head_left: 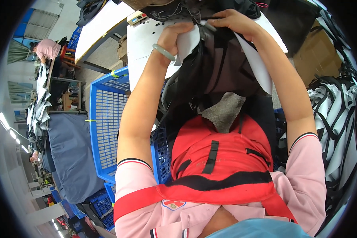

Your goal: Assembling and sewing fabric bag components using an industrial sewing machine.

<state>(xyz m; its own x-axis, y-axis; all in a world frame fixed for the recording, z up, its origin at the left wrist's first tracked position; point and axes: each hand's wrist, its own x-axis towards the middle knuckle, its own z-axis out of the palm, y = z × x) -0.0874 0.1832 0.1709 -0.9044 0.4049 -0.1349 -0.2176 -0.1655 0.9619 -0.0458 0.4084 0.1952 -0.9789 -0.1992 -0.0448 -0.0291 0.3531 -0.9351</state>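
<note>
A dark fabric piece (pixel 230 65), black and brownish with white parts, hangs from the white tabletop (pixel 141 45) toward my lap. My left hand (pixel 175 36), with a pale bangle on its wrist, is closed on its upper left edge beside a rounded white panel (pixel 189 41). Opposite it, my right hand (pixel 235 23) has its fingers bent and pinched on the upper edge of the same piece. The two hands are a short way apart. Just beyond them, thin threads and dark fabric lie at the table's far side. Some fingertips are hidden by the cloth.
A blue plastic crate (pixel 93 131) stands at my left, beside the table. Strips of white and black fabric (pixel 333 115) are heaped at my right, near a cardboard sheet (pixel 317 51). A small control box (pixel 137 18) sits on the tabletop. Another person (pixel 48 49) bends over work far left.
</note>
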